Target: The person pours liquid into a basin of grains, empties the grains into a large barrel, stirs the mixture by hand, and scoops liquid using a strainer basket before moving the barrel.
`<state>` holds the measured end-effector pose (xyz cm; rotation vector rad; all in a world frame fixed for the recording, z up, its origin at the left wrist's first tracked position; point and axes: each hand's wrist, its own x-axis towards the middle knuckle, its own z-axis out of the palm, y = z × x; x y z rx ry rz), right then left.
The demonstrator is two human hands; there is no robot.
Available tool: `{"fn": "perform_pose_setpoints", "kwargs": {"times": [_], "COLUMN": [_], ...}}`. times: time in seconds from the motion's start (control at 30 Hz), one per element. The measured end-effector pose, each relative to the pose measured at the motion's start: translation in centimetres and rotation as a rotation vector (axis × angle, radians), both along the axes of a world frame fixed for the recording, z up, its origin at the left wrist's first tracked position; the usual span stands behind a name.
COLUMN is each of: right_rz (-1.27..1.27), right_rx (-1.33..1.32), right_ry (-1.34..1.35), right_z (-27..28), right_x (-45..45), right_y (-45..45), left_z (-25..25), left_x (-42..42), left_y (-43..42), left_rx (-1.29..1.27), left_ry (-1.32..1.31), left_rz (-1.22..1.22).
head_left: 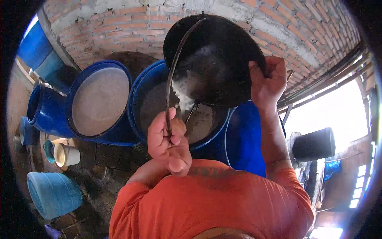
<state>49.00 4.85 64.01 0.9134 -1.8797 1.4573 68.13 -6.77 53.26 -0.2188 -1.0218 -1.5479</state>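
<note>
A black bucket [223, 63] is tilted over a blue barrel [137, 107], and pale liquid [184, 95] runs from its lower left side into the barrel. My left hand [171, 143] is closed round the bucket's thin curved handle [172, 75], in front of the barrel. At the bucket's right edge, my right hand [268, 81] grips it with the thumb on the near side and the other fingers partly hidden. Brownish liquid shows inside the barrel below. The orange shirt [211, 199] and both bare forearms are in view.
Left of the barrel stands another blue barrel [71, 103] full of cloudy liquid. A light blue tub [55, 195] and a small white bucket [72, 155] are at the lower left. A brick wall [131, 30] rises behind; a dark cylindrical container [314, 144] is at the right.
</note>
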Motion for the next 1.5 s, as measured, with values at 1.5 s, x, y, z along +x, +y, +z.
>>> {"fn": "perform_pose_setpoints", "kwargs": {"times": [1.5], "right_rz": [-0.002], "right_rx": [-0.269], "right_ry": [-0.844], "right_z": [-14.5], "right_x": [6.8], "right_y": [36.7], "left_z": [0.6], "left_x": [-4.8], "left_y": [29.9], "left_rx": [-1.601], "left_ry": [-0.669], "left_rz": [-0.510]}}
